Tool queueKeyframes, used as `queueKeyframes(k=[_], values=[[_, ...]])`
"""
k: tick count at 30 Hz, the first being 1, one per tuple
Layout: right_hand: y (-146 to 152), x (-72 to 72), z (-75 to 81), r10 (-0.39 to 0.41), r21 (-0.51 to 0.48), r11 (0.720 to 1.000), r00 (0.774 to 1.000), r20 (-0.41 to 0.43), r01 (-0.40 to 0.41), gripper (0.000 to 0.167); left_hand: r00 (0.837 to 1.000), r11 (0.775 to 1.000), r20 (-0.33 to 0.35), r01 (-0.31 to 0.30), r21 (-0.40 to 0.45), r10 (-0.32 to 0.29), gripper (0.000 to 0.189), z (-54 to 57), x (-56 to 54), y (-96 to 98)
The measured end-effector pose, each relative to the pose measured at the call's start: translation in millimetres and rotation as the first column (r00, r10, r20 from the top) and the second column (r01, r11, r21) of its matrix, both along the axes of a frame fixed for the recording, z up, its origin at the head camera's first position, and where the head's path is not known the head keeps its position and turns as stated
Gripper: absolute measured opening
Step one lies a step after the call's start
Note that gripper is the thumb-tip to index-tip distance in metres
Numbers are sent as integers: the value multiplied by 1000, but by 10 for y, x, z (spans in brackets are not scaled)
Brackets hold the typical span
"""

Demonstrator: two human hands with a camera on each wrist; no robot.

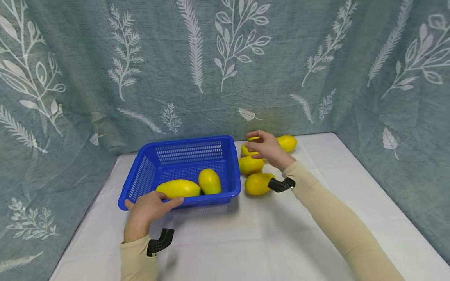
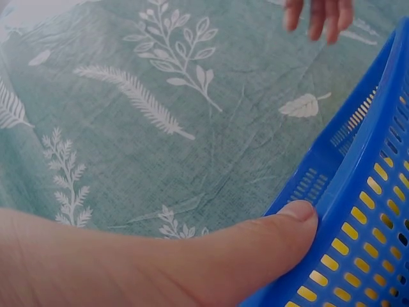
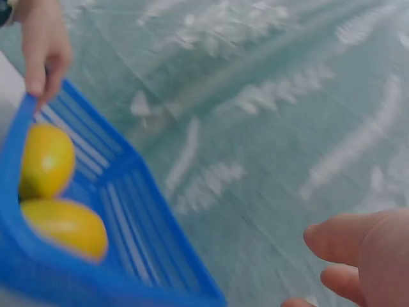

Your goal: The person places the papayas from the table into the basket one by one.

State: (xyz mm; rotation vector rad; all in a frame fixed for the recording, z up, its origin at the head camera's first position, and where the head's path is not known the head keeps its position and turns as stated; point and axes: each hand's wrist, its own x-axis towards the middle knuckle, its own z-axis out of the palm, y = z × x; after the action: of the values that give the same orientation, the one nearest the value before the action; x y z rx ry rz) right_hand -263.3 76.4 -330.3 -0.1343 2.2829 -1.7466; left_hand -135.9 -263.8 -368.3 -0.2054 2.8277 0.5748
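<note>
One blue, rectangular, perforated plastic basket [image 1: 190, 141] is being gripped at its near-left rim by the left hand [image 1: 149, 207]; two yellow, oval fruits [image 1: 180, 189] are being held inside. Rightward, more yellow oval fruits [image 1: 251, 165] are being supported by white cloth [image 1: 225, 242], and over them the right hand [image 1: 266, 147] is being held, fingers parted.

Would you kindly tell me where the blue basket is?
In the head view, the blue basket sits left of the loose yellow fruits, held by the left hand.

A white-covered table [image 1: 225, 246] was enclosed on three sides by grey-green cloth [image 1: 159, 58] printed with white leaves [image 1: 247, 114].
</note>
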Motion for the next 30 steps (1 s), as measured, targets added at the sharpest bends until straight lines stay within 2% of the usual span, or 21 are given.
queueKeyframes(k=[5,11,15,21,26,30], values=[[430,-43,-149,-30,-1,1000,999,22,30,54,1000,1000,12,-5,-11,5,95,9,14,-86],[733,-29,-414,-56,50,997,994,91,52,58,1000,1000,30,-9,-12,9,97,-9,27,-140],[852,14,-619,-75,47,996,988,133,69,59,999,1000,32,-8,-14,9,98,-21,26,-135],[963,121,-902,-96,-10,995,977,190,100,59,1000,1000,29,1,-16,0,97,-34,10,-85],[1020,177,-1080,-101,-64,991,969,226,118,60,1000,1000,24,5,-17,-4,96,-22,-9,-29],[1029,212,-1165,-82,-96,990,973,216,104,62,1000,1000,24,7,-19,-7,96,-15,-19,13]])
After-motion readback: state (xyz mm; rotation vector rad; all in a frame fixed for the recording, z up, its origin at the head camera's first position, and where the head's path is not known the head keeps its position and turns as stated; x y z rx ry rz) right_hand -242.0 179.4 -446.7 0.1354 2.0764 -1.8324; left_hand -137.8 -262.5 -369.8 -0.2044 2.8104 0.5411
